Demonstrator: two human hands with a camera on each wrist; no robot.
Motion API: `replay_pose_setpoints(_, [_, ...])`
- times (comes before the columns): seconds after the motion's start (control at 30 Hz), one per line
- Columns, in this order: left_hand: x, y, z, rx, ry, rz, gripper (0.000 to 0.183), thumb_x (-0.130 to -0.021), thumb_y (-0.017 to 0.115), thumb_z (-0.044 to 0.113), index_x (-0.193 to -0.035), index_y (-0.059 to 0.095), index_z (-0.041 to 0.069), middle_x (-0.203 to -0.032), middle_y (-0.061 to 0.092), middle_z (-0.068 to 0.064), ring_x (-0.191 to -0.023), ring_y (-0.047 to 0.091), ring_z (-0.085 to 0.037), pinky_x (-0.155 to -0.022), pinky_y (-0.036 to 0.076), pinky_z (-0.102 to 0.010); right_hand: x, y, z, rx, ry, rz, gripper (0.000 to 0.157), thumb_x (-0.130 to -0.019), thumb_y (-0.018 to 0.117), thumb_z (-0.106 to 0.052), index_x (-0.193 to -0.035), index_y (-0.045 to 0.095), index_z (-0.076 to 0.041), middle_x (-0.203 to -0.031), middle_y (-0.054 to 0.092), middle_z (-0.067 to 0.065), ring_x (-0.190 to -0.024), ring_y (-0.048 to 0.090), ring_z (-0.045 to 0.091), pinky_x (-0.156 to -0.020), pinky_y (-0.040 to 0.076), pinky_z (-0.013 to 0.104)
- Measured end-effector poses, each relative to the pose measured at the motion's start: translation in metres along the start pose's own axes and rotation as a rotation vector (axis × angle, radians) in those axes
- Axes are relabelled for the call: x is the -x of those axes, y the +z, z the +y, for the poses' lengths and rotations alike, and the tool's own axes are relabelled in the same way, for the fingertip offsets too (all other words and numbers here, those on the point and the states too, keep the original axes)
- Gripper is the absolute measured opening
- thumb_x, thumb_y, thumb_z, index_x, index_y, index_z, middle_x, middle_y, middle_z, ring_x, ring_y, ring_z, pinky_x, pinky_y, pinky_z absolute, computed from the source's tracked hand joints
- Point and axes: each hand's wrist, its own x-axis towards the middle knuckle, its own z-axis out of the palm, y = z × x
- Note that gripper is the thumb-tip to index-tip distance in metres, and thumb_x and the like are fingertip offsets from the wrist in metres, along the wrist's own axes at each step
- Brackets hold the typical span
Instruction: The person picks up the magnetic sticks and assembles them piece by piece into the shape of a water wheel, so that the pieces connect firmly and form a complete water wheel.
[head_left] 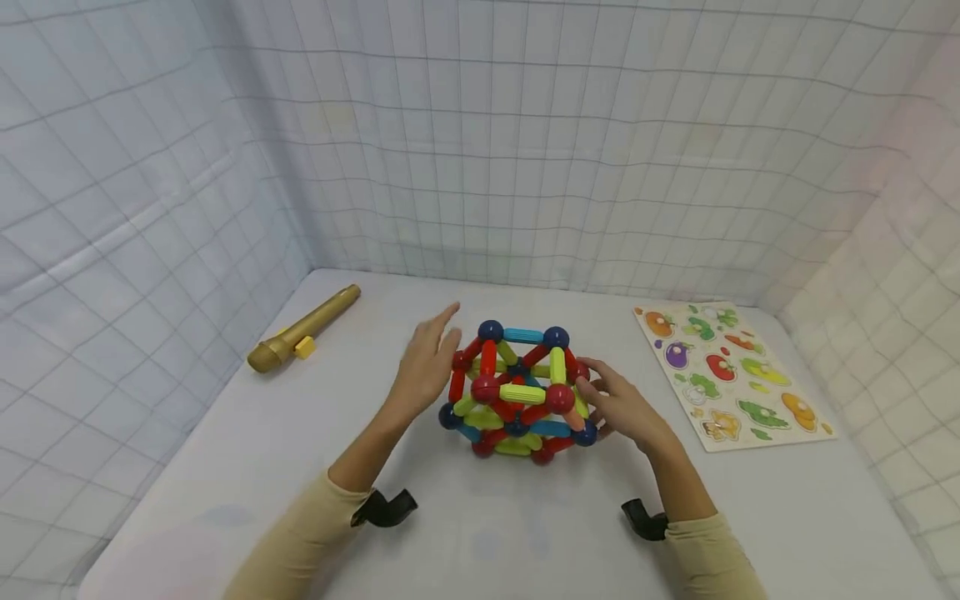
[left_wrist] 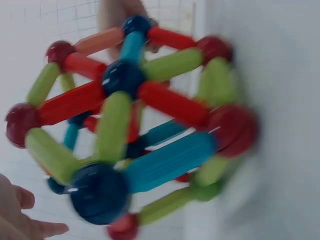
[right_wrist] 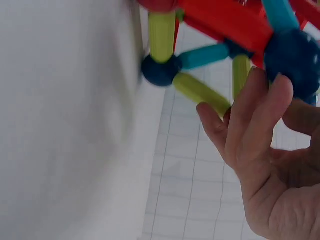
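A cage-like structure of magnetic rods and balls is in the middle of the white table, with red, green and blue rods joined at red and dark blue balls. My right hand grips its right side. In the right wrist view, fingers of the right hand curve around a dark blue ball. My left hand is raised at the structure's left side, fingers extended. The left wrist view shows the structure up close, with fingertips of the left hand apart from it at the lower left.
A gold toy microphone lies at the back left with a small yellow block beside it. At the right lies a vegetable puzzle board. White gridded cloth walls enclose the table at the back and sides.
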Motion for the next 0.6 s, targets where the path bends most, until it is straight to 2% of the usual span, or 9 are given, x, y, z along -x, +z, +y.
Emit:
replay_pose_setpoints(0.07, [0.004, 0.011, -0.015, 0.046, -0.089, -0.083, 0.056, -0.105, 0.029, 0.04, -0.155, 0.025, 0.016, -0.156, 0.03, -0.018, -0.143, 0.03, -0.04, -0.112, 0.027, -0.064, 0.002, 0.0, -0.002, -0.039, 0.025, -0.024, 0.063, -0.1, 0.048, -0.043, -0.153, 0.024, -0.018, -0.131, 0.053, 0.026, -0.082, 0.062, 0.023, -0.062, 0.058, 0.034])
replay_pose_setpoints(0.13, [0.004, 0.022, -0.022, 0.073, -0.143, -0.151, 0.061, -0.104, 0.029, 0.044, -0.156, 0.018, 0.014, -0.159, 0.02, -0.021, -0.147, 0.022, -0.043, -0.113, 0.022, -0.066, -0.001, 0.001, -0.003, -0.051, 0.023, -0.02, 0.064, -0.1, 0.049, -0.042, -0.153, 0.023, -0.018, -0.132, 0.053, 0.026, -0.089, 0.061, 0.025, -0.061, 0.058, 0.035])
replay_pose_setpoints(0.23, [-0.002, 0.035, -0.026, 0.065, -0.166, -0.166, 0.065, -0.103, 0.032, 0.042, -0.157, 0.012, 0.012, -0.159, 0.012, -0.025, -0.145, 0.022, -0.046, -0.111, 0.026, -0.066, -0.012, -0.001, -0.003, -0.037, 0.013, 0.001, 0.063, -0.101, 0.048, -0.041, -0.153, 0.023, -0.016, -0.134, 0.051, 0.026, -0.097, 0.059, 0.028, -0.059, 0.058, 0.035])
replay_pose_setpoints(0.33, [-0.015, 0.041, -0.028, 0.044, -0.18, -0.171, 0.067, -0.1, 0.034, 0.035, -0.157, 0.008, 0.012, -0.16, 0.006, -0.026, -0.145, 0.021, -0.048, -0.109, 0.027, -0.067, -0.026, -0.004, 0.0, -0.031, 0.019, 0.014, 0.062, -0.102, 0.046, -0.039, -0.153, 0.022, -0.015, -0.135, 0.05, 0.026, -0.1, 0.059, 0.03, -0.059, 0.058, 0.035])
replay_pose_setpoints(0.5, [-0.039, 0.038, -0.037, 0.016, -0.176, -0.234, 0.069, -0.098, 0.032, 0.034, -0.157, 0.004, 0.014, -0.161, 0.002, -0.025, -0.147, 0.015, -0.047, -0.112, 0.023, -0.067, -0.046, -0.007, 0.004, -0.038, 0.032, 0.014, 0.061, -0.102, 0.045, -0.038, -0.154, 0.021, -0.017, -0.143, 0.045, 0.027, -0.109, 0.057, 0.036, -0.063, 0.059, 0.037])
replay_pose_setpoints(0.57, [-0.044, 0.029, -0.042, -0.032, -0.13, -0.246, 0.065, -0.1, 0.03, 0.036, -0.157, 0.008, 0.012, -0.161, 0.009, -0.024, -0.147, 0.018, -0.045, -0.113, 0.022, -0.065, -0.049, -0.012, 0.006, -0.004, 0.02, 0.025, 0.064, -0.102, 0.045, -0.041, -0.155, 0.019, -0.017, -0.145, 0.043, 0.027, -0.108, 0.059, 0.039, -0.066, 0.06, 0.04])
replay_pose_setpoints(0.6, [-0.045, 0.022, -0.045, -0.101, -0.093, -0.232, 0.065, -0.101, 0.031, 0.038, -0.157, 0.011, 0.011, -0.161, 0.012, -0.024, -0.147, 0.019, -0.044, -0.114, 0.023, -0.064, -0.049, -0.016, 0.007, 0.047, 0.0, 0.055, 0.067, -0.101, 0.046, -0.043, -0.156, 0.018, -0.017, -0.145, 0.043, 0.026, -0.109, 0.059, 0.04, -0.07, 0.06, 0.041])
